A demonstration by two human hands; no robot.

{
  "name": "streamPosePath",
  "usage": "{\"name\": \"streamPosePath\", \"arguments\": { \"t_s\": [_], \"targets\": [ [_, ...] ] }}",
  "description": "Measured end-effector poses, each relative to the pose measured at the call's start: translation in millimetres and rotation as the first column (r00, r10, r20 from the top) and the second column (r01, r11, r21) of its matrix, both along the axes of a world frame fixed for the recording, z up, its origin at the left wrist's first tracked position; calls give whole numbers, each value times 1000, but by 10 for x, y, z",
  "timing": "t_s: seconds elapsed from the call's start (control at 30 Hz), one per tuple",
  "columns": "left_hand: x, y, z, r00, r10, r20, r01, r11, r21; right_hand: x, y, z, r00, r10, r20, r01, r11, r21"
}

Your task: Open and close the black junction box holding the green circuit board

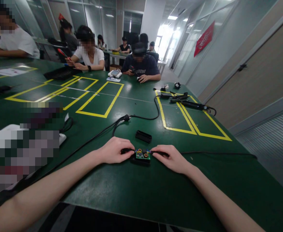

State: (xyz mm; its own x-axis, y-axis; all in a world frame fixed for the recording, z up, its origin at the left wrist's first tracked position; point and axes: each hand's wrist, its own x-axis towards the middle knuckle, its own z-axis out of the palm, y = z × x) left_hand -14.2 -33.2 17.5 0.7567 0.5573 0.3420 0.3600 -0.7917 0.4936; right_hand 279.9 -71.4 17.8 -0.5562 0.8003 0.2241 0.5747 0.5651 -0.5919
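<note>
A small green circuit board (pixel 141 155) with copper coils and coloured wires sits over a black plastic case half (pixel 143 162) on the table. At its left end my left hand (pixel 118 150) pinches a black cable between thumb and fingers. On the opposite side, thumb and fingers of my right hand (pixel 169 157) close on another black cable (pixel 194 152), which runs off to the right. Just beyond the board lies the matching black case half (pixel 143 136), hollow side up. Whether the board is fully seated in the case cannot be seen.
A power plug (pixel 126 118) with a black cord lies ahead on the green table (pixel 107 193). Yellow tape outlines mark the surface. Black tools (pixel 192 104) lie at the far right. Across the table, a person in a dark shirt (pixel 141 66) and one in white (pixel 89 53) handle things.
</note>
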Motion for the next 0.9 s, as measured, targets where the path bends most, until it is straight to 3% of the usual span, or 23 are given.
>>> {"name": "streamPosePath", "arguments": {
  "t_s": [0.23, 0.53, 0.9],
  "targets": [
    [3, -22, 31, 998, -16, 61, 16, 1000, 0, -6, -33, 60, 1000, 3, -17, -2, 999, 39],
    [-17, -32, 31, 996, -53, 69, 59, 994, -92, -58, -97, 61, 997, 69, -17, -69, 997, -29],
    [-29, 2, 36, 996, 16, 91, -11, 998, -55, -59, -87, 11, 999, 20, 27, -24, 985, 168]
  ]
}}
